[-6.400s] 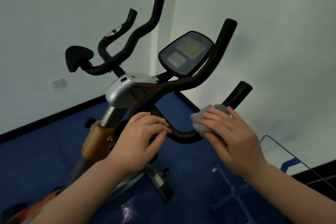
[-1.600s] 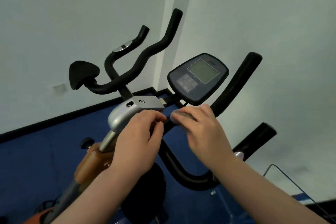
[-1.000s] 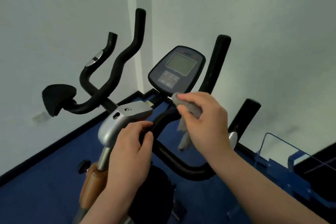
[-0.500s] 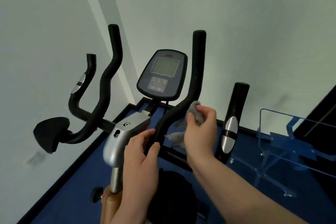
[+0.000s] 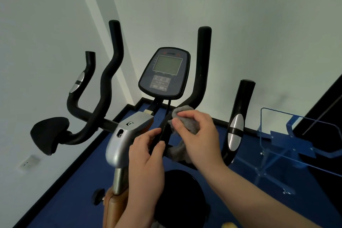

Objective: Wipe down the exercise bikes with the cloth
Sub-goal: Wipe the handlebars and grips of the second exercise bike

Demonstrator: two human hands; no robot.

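An exercise bike stands right in front of me, with black handlebars [image 5: 203, 65], a dark console [image 5: 165, 74] and a silver stem cover [image 5: 127, 135]. My right hand [image 5: 199, 137] holds a grey cloth [image 5: 185, 122] against the black bar just below the console; a loose end of the cloth hangs under my palm. My left hand [image 5: 148, 159] grips the same bar lower down, next to the silver cover. A black elbow pad [image 5: 49, 134] sits at the left end of the handlebars.
White walls meet in a corner behind the bike. The floor [image 5: 74, 181] is blue. A clear blue-edged rack [image 5: 296, 146] stands to the right, close to the right handle [image 5: 238, 116]. A black knob [image 5: 97, 196] sticks out of the orange frame below.
My view has swung so the console faces me squarely. My right hand with the cloth has slid a little down and left along the bar below the console. My left hand keeps its grip.
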